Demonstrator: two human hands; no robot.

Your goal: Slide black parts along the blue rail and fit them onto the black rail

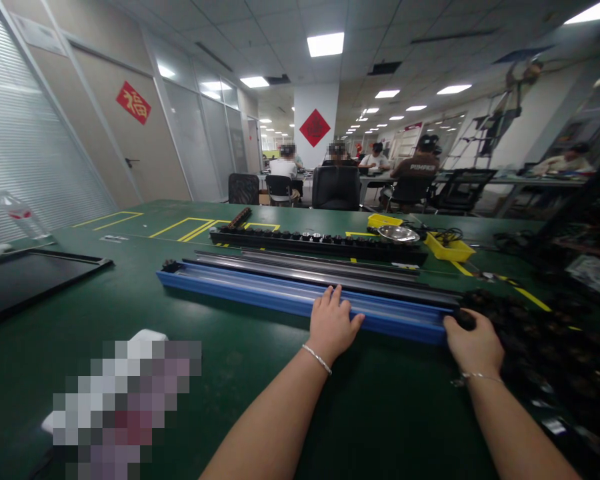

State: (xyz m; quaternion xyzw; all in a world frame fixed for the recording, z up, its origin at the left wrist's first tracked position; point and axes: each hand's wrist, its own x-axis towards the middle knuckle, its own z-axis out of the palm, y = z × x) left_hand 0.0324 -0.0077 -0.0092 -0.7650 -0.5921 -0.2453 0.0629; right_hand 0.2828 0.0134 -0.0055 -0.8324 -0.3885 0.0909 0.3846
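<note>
A long blue trough-like profile lies across the table in front of me, with a pale strip along its inside. My left hand rests on its middle, fingers stretched and apart over the near wall. At the right end, my right hand grips a small black part, with the thumb against the profile's end. Another dark piece sits at the left end. Directly behind the blue profile are long dark and silvery strips.
Farther back stands a black rail carrying a row of small parts. A yellow tray and a metal dish are at the back right. Many black pieces are heaped at right. A black panel and a bottle lie left.
</note>
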